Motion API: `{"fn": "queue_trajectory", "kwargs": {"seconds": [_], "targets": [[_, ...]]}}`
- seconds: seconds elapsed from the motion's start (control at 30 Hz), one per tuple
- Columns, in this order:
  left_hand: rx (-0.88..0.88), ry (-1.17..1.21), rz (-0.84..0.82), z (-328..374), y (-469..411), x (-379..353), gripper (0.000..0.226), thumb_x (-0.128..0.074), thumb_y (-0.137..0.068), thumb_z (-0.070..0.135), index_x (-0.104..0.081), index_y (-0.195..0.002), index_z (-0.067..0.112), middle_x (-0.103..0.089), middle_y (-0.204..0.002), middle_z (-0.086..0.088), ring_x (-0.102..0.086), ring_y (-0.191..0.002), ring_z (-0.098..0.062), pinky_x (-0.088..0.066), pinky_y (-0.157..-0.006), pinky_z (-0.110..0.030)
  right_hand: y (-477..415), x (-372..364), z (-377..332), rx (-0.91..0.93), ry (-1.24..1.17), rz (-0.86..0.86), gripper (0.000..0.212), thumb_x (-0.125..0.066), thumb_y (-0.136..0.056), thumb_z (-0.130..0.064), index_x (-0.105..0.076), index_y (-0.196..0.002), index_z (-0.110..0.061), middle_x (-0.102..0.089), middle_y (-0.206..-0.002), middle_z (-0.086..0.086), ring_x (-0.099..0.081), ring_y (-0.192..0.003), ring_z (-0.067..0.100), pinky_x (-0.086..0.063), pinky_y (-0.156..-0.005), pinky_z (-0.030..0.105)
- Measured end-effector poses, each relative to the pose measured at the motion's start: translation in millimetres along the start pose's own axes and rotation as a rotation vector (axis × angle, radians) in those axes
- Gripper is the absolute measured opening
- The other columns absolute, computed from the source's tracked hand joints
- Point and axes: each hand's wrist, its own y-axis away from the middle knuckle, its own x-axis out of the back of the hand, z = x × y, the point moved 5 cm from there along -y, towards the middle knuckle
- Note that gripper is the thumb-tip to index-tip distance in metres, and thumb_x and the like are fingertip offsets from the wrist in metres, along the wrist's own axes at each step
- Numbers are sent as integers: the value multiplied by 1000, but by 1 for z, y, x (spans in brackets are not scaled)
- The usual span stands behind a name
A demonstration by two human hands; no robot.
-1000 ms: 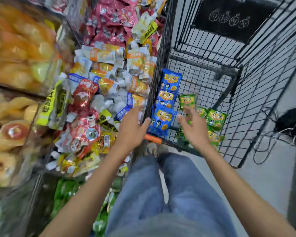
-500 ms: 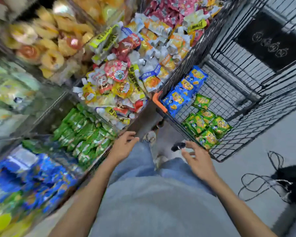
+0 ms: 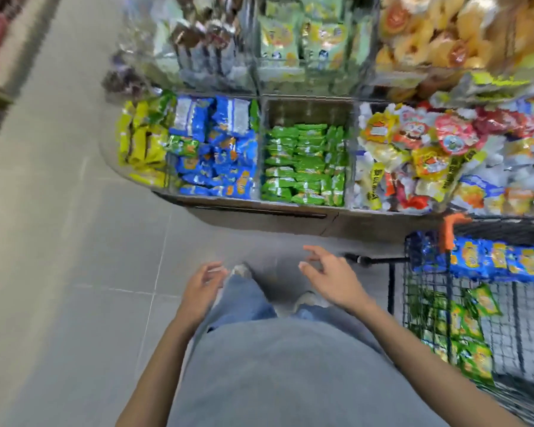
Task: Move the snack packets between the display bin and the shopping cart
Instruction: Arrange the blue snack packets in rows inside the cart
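Note:
The black wire shopping cart (image 3: 396, 274) stands at the right edge, holding blue snack packets (image 3: 494, 260) and green snack packets (image 3: 472, 334). Ahead, the display stand has a bin of blue packets (image 3: 216, 155) and a bin of green packets (image 3: 305, 161) side by side. My left hand (image 3: 201, 288) hangs empty over the floor with fingers loosely curled. My right hand (image 3: 330, 275) is also empty, fingers spread, left of the cart and apart from it. The picture is motion-blurred.
A bin of yellow packets (image 3: 141, 146) sits at the stand's left end and mixed red and yellow snacks (image 3: 438, 155) fill the right bin. Upper shelves hold bagged goods. Grey tiled aisle floor (image 3: 59, 241) stretches to the left. My feet show below the hands.
The view has swung left from the cart to face the blue and green bins. Both hands have drawn away from the cart and hang empty over the floor.

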Motion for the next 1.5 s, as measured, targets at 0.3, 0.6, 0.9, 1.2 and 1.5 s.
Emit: {"fn": "queue_trajectory", "kwargs": {"seconds": [0.3,0.6,0.9,1.2,1.5], "targets": [[122,258,170,-56,-22,129,20,-53,-95,14,-57,-114,14,-62,-111,-9,-60,-87,-22,-38,-76,-28,-64,-76,-145,126,-32,-126,34,-56,-92,-23,-54,-124,-12,-66,-112,6,-66,-93,22,-43,-89,28],[-63,117,51,22,-108,191,16,-56,-93,18,-57,-108,21,-64,-109,-9,-61,-100,-26,-44,-86,-30,-110,-88,-193,6,-208,22,27,-57,-91,-15,-58,-118,-10,-65,-99,1,-62,-81,17,-42,-77,18],[-276,69,57,136,-200,164,22,-57,-92,17,-57,-114,19,-57,-90,13,-54,-79,0,-38,-61,-2,-233,-47,-231,-12,-201,138,33,-54,-92,-28,-54,-122,-13,-60,-120,3,-58,-85,14,-48,-86,37],[-135,161,112,127,-234,156,23,-57,-92,10,-57,-115,10,-58,-92,1,-55,-83,-10,-40,-61,-5,-341,-54,-264,366,685,88,73,-62,-87,-31,-21,-146,-16,-16,-154,12,-12,-143,30,-40,-100,47],[-56,107,56,108,-236,155,16,-59,-91,16,-54,-103,26,-60,-86,14,-57,-79,-4,-36,-59,0,-365,-48,-265,327,551,170,60,-53,-89,-8,-29,-144,-15,-23,-154,11,-18,-142,29,-29,-110,43]]}}
